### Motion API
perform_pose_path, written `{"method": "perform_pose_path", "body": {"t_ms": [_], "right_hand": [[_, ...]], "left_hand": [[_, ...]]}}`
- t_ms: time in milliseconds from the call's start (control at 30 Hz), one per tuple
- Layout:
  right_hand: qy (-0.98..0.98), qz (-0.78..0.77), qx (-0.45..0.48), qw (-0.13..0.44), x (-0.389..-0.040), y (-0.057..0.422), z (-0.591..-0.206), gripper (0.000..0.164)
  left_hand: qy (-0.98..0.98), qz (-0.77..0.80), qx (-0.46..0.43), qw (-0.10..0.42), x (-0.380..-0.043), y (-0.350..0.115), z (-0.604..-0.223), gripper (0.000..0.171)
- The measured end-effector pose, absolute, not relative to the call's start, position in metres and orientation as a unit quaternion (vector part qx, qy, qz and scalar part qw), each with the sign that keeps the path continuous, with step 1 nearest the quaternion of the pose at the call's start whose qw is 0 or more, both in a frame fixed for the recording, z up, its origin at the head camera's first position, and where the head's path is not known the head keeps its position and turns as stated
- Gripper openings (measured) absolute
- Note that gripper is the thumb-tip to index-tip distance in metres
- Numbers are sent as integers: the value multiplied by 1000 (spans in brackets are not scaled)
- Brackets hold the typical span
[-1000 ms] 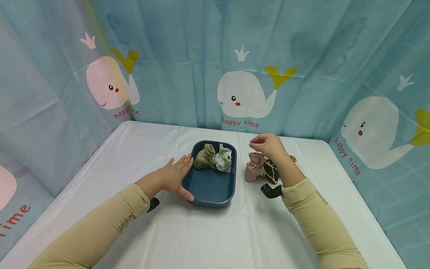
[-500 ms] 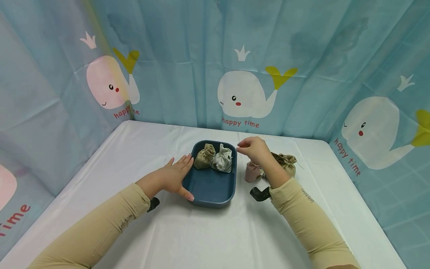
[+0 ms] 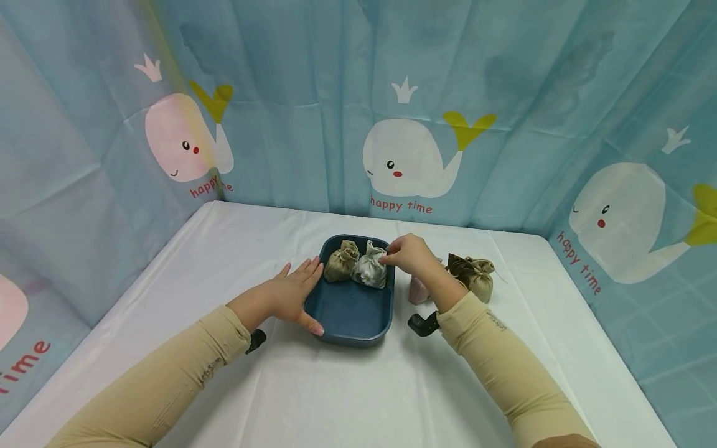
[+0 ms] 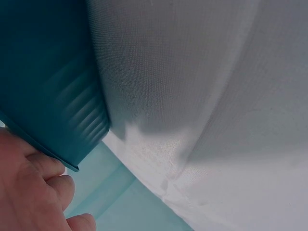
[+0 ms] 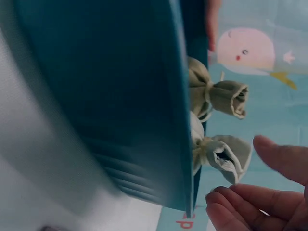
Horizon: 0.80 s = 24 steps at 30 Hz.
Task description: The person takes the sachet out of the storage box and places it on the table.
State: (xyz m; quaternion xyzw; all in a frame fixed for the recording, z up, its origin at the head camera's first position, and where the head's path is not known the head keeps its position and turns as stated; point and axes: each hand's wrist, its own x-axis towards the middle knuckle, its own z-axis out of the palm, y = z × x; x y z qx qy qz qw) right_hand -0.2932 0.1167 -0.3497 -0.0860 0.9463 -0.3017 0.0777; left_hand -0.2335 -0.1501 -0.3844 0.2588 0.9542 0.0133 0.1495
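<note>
In the head view a dark blue bin [image 3: 353,339] holds an olive drawstring pouch [image 3: 338,264] and a white patterned drawstring pouch [image 3: 370,269] at its far end. My left hand [image 3: 288,295] rests along the bin's left rim, fingers straight and spread. At the far right corner my right hand [image 3: 411,254] reaches over the rim to the white pouch's top. The right wrist view has the white pouch's gathered mouth [image 5: 226,156] between my parted thumb [image 5: 281,156] and fingers [image 5: 245,207], with a gap beside the thumb.
Right of the bin, partly behind my right forearm, stand a pink pouch [image 3: 418,291], a dark brown pouch [image 3: 460,267] and another olive pouch [image 3: 482,286]. A white cloth covers the table [image 3: 336,398]. A blue whale-print curtain [image 3: 302,124] hangs behind it.
My right hand has moved left from above the pink and brown pouches to the white pouch in the bin. My left hand has stayed on the bin's rim.
</note>
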Motion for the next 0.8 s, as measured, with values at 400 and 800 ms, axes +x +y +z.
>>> {"method": "perform_pose_path", "body": {"t_ms": [400,800], "right_hand": [[950,-279,-118,75,-295,109,-359,33],[953,-264,-132,69,-298,105,-363,14]], "left_hand": [[955,15,258,148,-234,-150,-385,134],[955,7,257,148,-233,-149,-384,135]]}}
